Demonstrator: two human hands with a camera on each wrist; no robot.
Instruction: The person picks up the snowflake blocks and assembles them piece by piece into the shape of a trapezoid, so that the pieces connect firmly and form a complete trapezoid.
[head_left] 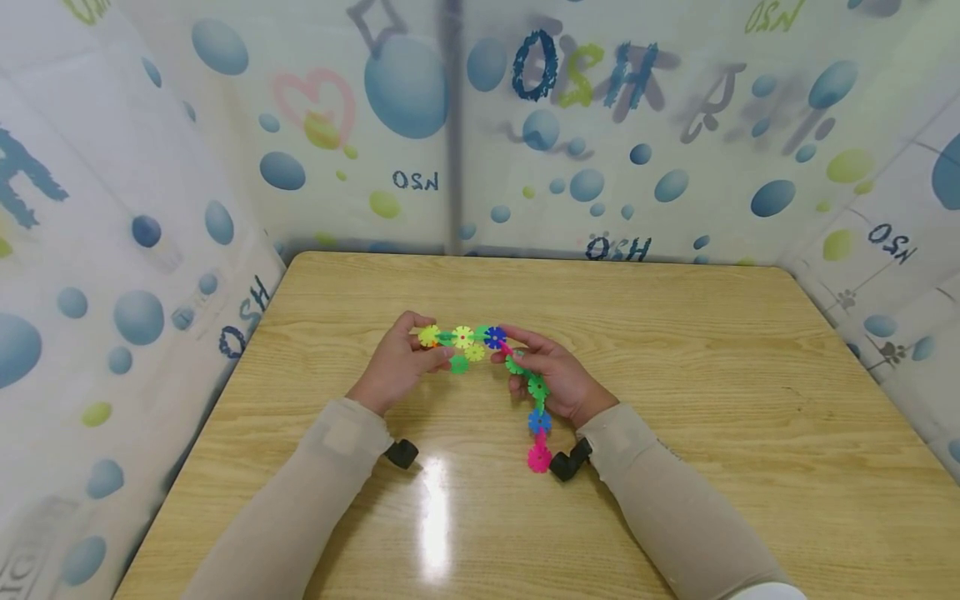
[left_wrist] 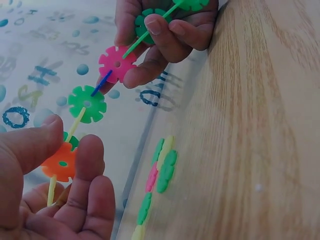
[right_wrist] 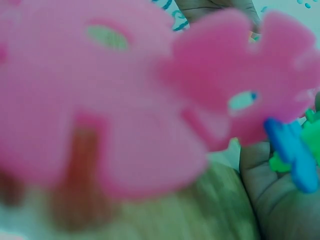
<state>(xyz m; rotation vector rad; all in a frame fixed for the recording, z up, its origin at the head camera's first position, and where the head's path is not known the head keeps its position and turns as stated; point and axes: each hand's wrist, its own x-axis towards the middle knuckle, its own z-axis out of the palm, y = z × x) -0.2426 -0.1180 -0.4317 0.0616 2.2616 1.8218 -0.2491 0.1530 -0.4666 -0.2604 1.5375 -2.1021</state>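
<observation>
A chain of slotted flower-shaped plastic discs (head_left: 462,337) is held up between both hands, bending down on the right. My left hand (head_left: 397,358) pinches its left end, where an orange disc (left_wrist: 60,162) shows between thumb and fingers. My right hand (head_left: 562,379) grips the chain near the bend, by a dark blue disc (head_left: 495,337); a pink disc (left_wrist: 116,65) and green discs show around its fingers in the left wrist view. Below the right hand hang a blue disc (head_left: 539,422) and a pink end disc (head_left: 539,457). Blurred pink discs (right_wrist: 125,125) cover much of the right wrist view.
Joined green, yellow and pink discs (left_wrist: 167,170) appear beyond the hands in the left wrist view, seemingly on the table. The wooden table (head_left: 712,375) is bounded by patterned sheets (head_left: 480,167). Black wrist mounts (head_left: 403,454) stick out below both hands.
</observation>
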